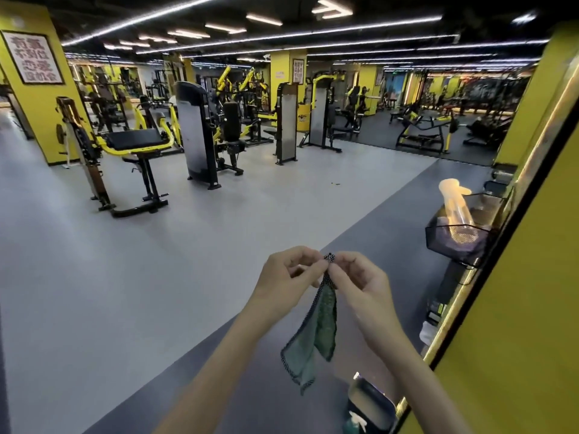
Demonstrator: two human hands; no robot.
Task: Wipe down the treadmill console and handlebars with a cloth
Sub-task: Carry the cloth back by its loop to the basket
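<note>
Pinching one corner of the green cloth (317, 335) with curled fingertips of left hand (289, 274) and right hand (360, 281), nearly touching. Hangs limp toward six o'clock over grey floor (188, 277). At two o'clock, black wire basket (437, 242) holding spray bottle (456, 205).

The left hand (288, 277) and right hand (360, 283) are bare. Both forearms (225, 355) are bare as far as they show.
</note>
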